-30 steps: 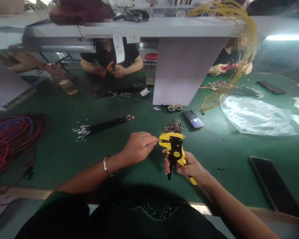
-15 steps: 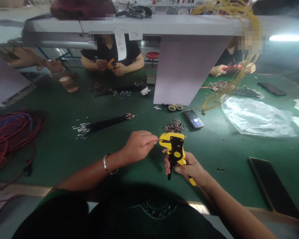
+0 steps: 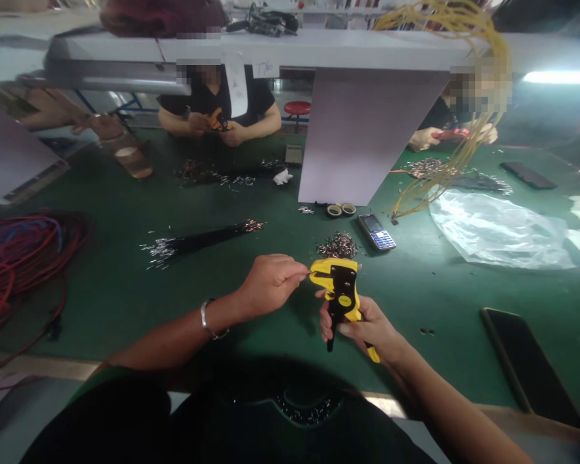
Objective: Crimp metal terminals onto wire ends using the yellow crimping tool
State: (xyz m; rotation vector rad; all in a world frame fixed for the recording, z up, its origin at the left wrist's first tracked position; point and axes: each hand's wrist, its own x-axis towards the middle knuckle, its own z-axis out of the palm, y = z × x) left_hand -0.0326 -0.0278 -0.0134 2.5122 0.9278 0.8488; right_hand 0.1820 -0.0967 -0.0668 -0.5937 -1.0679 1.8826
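Note:
My right hand (image 3: 355,322) is wrapped round the handles of a yellow and black wire stripper (image 3: 342,283). My left hand (image 3: 274,281) is closed in a pinch at the tool's jaws, with a thin dark wire end barely showing between the fingertips and the jaws. Just behind the tool lies a pile of small dark and coppery pieces (image 3: 338,245). A bundle of black wires (image 3: 203,240) with silvery ends at the left and coppery ends at the right rests beyond my left hand.
Red and blue cables (image 3: 26,264) are coiled at the left. A keypad phone (image 3: 377,232), clear plastic bag (image 3: 502,229) and large phone (image 3: 529,364) lie right. A grey panel (image 3: 352,135) stands ahead. Yellow wires (image 3: 457,161) hang down. People work across the green table (image 3: 444,361).

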